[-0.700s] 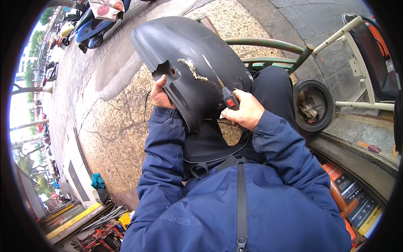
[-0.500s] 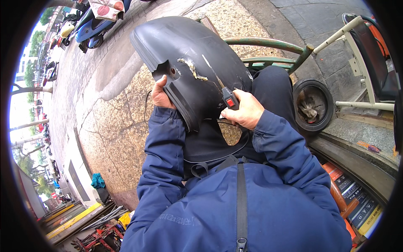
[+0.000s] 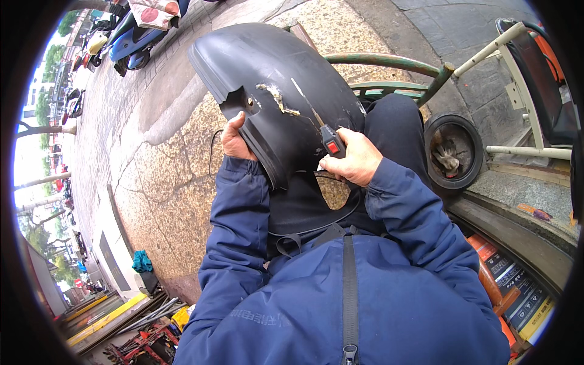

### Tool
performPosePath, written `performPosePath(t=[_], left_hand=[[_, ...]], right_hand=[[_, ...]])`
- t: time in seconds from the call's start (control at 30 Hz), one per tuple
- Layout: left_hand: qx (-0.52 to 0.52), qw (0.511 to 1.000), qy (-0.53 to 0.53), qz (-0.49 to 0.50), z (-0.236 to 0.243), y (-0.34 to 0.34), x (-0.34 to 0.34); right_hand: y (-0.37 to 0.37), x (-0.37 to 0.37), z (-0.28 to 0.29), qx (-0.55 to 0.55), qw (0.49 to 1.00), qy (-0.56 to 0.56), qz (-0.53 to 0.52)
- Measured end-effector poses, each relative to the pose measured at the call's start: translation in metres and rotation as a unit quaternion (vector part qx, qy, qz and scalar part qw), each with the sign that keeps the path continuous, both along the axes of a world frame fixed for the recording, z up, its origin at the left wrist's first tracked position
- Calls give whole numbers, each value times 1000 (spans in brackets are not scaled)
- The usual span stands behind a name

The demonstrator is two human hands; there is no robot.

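A big curved black plastic fender rests across my lap. Whitish and yellowish rough patches mark its surface around a jagged damaged spot, and a pale line runs toward my right side. My left hand is closed on the fender's left edge, thumb on top, just below a notched cutout. In my right hand is a soldering iron with a dark handle and a red switch. Its thin tip points up and left, at the lower end of the pale line; whether it touches the plastic I cannot tell.
A black tyre lies to the right of my knee, beside a pale-framed chair. Green metal rails stand beyond my knee. Tools lie at lower left, boxes at lower right. A blue scooter is parked far left.
Almost nothing differs. The fender and both hands keep nearly the same place, with only a very slight shift of my left hand.
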State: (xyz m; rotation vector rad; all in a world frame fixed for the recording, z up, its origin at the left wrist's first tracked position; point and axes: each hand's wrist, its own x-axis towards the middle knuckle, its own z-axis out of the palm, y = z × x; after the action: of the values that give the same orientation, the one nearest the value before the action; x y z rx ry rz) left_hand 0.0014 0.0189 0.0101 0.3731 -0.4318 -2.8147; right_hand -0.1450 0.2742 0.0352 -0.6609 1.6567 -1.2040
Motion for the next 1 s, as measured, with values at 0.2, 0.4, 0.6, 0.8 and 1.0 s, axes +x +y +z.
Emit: performPosePath(t=[0.2,0.4,0.6,0.8,1.0], left_hand=[[-3,1000,2,-8,4,4,4],[4,999,-39,17,16,20,10],[-322,897,-201,228,34,53,13],[-742,533,-244,325,73,106,20],[-477,860,-183,12,85,117,15]], right_hand=[[-1,1,-8,-8,1000,-10,-13],[-3,1,2,-22,999,-11,-21],[-2,-1,15,-96,979,-176,-44],[-5,5,23,-171,953,-245,-58],[-12,7,31,-210,951,-224,-42]])
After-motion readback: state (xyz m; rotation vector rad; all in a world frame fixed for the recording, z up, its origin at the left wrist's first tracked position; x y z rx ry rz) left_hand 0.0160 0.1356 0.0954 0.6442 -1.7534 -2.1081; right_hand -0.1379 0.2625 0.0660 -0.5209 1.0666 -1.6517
